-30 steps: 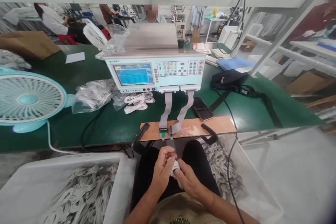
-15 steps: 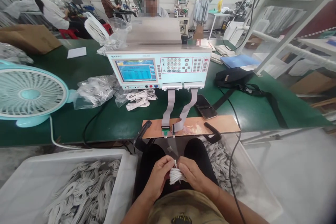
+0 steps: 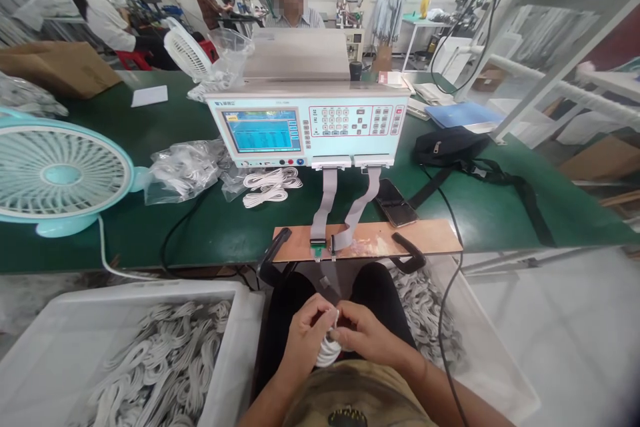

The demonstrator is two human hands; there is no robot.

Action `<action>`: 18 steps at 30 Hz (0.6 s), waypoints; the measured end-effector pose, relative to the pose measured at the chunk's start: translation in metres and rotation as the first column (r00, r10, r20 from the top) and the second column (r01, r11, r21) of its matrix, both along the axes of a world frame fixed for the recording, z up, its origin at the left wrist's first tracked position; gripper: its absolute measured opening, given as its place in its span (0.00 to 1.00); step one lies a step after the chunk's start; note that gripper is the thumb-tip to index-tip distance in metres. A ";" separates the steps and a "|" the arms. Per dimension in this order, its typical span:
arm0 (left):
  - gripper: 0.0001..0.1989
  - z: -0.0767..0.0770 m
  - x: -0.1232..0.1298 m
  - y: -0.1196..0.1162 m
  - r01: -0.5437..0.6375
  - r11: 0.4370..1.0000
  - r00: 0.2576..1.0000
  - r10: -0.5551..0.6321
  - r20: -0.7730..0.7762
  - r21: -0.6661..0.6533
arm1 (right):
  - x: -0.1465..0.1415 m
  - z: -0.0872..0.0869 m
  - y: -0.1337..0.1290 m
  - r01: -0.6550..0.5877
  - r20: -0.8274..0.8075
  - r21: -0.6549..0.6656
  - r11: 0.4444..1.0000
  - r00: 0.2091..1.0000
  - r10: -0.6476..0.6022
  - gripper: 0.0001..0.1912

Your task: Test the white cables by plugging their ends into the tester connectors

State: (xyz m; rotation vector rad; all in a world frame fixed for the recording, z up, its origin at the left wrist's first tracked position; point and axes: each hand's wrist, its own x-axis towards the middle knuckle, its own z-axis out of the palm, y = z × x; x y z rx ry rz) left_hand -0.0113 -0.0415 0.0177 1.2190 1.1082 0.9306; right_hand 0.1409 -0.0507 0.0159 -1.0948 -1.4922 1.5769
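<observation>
Over my lap, a white coiled cable bundle (image 3: pixel 329 351) is held between both hands. My left hand (image 3: pixel 311 328) is closed around its left side, thumb pressed near the top. From the right, my right hand (image 3: pixel 361 329) pinches the upper part of the same bundle, its fingertips meeting those of the left. The cable ends are mostly hidden by the fingers. Just beyond the hands, a wooden board (image 3: pixel 385 240) carries a small green circuit board (image 3: pixel 318 250) and the ends of two grey ribbon cables (image 3: pixel 324 203), which run up to a tester (image 3: pixel 310 127) with a lit screen.
White bins holding many cable bundles stand at left (image 3: pixel 240 320) and right (image 3: pixel 480 320). On the green table (image 3: pixel 240 233) are a turquoise fan (image 3: pixel 63 173), a bagged cable pile (image 3: pixel 183 170), loose white cables (image 3: pixel 270 187), a phone (image 3: pixel 395 203) and a black waist bag (image 3: pixel 447 147). A person sits behind the tester.
My fingers have shifted on the bundle, bringing both hands closer together at its top. The bundle has turned and now hangs slightly lower and to the left. The view has shifted slightly.
</observation>
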 end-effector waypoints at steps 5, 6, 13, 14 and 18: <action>0.07 0.014 -0.015 0.008 0.345 0.921 0.931 -0.312 -0.188 0.179 | 0.006 0.006 0.000 -0.241 -0.297 -0.241 0.940 0.941 0.165 0.15; 0.06 0.016 -0.017 0.009 0.384 0.901 0.917 -0.347 -0.197 0.200 | 0.006 0.004 -0.002 -0.278 -0.356 -0.296 0.914 0.920 0.164 0.16; 0.05 0.002 -0.013 0.013 0.138 0.899 0.979 -0.059 -0.197 0.416 | -0.003 -0.015 0.007 0.076 -0.326 -0.300 0.951 0.928 -0.178 0.14; 0.03 -0.004 -0.011 0.015 0.015 0.909 0.987 0.053 -0.153 0.416 | -0.004 -0.016 0.013 0.198 -0.256 -0.210 0.957 0.934 -0.249 0.13; 0.04 -0.025 0.001 0.027 -0.232 0.951 0.968 0.246 -0.045 0.202 | -0.010 -0.020 0.040 0.472 -0.022 0.062 0.880 0.882 -0.471 0.13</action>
